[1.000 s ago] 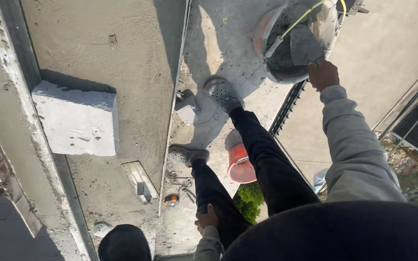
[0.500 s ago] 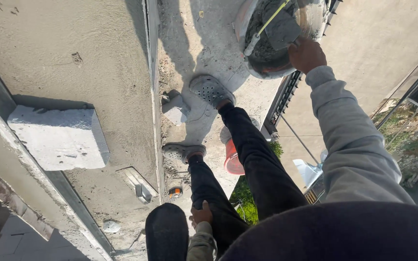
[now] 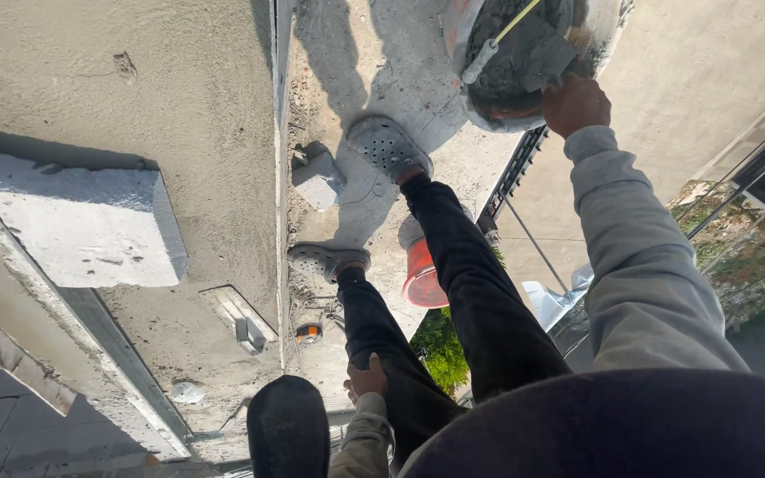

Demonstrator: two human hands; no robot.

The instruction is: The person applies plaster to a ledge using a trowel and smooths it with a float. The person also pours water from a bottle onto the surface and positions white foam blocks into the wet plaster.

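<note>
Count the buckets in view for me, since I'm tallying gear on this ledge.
2. A grey mortar-filled bucket is gripped at its rim by the right hand; an orange bucket sits behind the legs. Others may be hidden.

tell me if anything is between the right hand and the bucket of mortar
Nothing visible. The right hand is already on the rim of the mortar-filled bucket, fingers against its edge. The left hand rests on the person's thigh, away from the bucket.
</note>
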